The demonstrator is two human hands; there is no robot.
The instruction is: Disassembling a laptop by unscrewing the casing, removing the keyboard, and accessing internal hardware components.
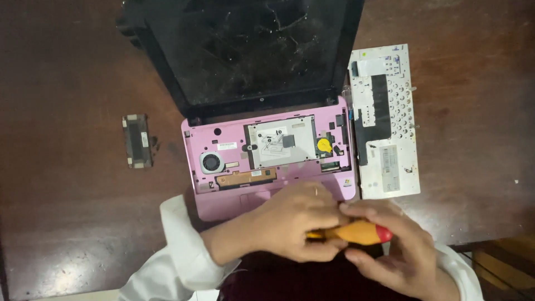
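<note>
Head view shows both hands closed on a screwdriver [356, 232], right hand [398, 253] on its orange handle, left hand [292, 220] near the tip; its long axis lies sideways, just before the pink laptop [223, 200].

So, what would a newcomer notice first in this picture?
First, the pink laptop at the table's centre, opened up with its fan and yellow coin cell exposed, its dusty black screen laid back. Right of it lies the removed keyboard, face down. Near the bottom edge, the left hand and right hand together hold an orange-handled screwdriver.
</note>
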